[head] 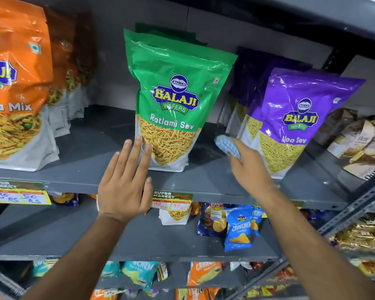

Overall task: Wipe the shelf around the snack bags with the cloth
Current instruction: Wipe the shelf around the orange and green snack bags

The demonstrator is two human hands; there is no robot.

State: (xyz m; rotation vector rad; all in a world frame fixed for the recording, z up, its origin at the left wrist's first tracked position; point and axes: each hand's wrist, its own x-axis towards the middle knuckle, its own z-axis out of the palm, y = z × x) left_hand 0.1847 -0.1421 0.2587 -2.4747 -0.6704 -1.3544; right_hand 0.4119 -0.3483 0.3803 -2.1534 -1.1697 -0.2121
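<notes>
A grey metal shelf [91, 161] carries three rows of snack bags: orange bags [15, 87] at the left, green Ratlami Sev bags [173, 100] in the middle, purple Aloo Sev bags [294, 120] at the right. My left hand [126, 180] is flat and open, its fingertips touching the lower left corner of the front green bag. In my right hand [249, 165] is a bunched blue checked cloth [227, 146], which rests on the shelf in the gap between the green and purple bags.
Price tags [171, 201] hang on the shelf's front edge. A lower shelf [139, 241] holds blue chip packets [238, 230] and other snacks. Brown packets [359, 144] fill the neighbouring rack at the right. A shelf above overhangs the bags.
</notes>
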